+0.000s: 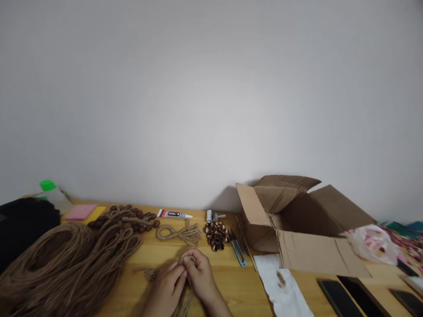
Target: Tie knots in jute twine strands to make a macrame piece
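My left hand (167, 284) and my right hand (200, 273) meet over the wooden table (231, 286), fingers pinched together on a bundle of jute twine (150, 274) that trails left and down between my wrists. Just beyond my hands lies a knotted loop of twine (178, 232). A cluster of brown wooden rings (216, 235) sits to the right of it. A glue tube (173, 214) lies near the wall.
A large coil of brown rope (66, 259) fills the left, with dark beads (132, 218) behind it. Blue thread snips (238, 252), an open cardboard box (297, 224), a white cloth (280, 286), a plastic bag (373, 244) and dark flat panels (350, 297) lie right.
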{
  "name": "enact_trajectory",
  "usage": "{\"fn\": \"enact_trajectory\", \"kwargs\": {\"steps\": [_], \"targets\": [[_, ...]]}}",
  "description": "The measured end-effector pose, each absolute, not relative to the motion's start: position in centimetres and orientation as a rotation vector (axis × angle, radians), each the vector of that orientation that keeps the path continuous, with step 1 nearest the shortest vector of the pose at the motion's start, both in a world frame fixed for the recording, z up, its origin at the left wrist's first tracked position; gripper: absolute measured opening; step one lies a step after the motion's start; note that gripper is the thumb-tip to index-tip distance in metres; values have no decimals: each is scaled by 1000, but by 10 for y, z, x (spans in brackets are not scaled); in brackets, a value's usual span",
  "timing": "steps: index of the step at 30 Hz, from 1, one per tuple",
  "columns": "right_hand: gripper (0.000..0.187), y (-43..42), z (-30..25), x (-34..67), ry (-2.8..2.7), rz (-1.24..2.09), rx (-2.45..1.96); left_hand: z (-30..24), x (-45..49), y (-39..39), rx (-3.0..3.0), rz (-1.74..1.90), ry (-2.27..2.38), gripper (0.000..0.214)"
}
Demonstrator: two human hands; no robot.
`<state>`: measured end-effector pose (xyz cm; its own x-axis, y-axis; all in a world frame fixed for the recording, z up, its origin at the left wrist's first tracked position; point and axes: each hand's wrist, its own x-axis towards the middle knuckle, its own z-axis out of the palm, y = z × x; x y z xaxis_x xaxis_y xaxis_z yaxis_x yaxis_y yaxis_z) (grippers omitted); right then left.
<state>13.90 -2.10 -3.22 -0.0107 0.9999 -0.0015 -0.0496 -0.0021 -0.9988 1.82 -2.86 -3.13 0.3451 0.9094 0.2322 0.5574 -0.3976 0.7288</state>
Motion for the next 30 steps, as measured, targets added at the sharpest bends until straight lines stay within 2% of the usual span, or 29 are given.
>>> {"fn": "enact_trajectory", "kwargs": {"steps": [7,15,23,30], "targets": [[30,-16,-32,138,-1136,1280,-1102,-24,16,-27,2037,810,1266,29],[31,-13,-25,142,-1058,1375,-1091,-21,15,-29,2025,866,1260,17],[35,-12,-24,150,-956,1322,-1105,-20,8,-25,1930,1135,1326,14],[40,-11,-23,158,-897,1395,-1122,-18,2,-19,1618,1409,1376,17]]}}
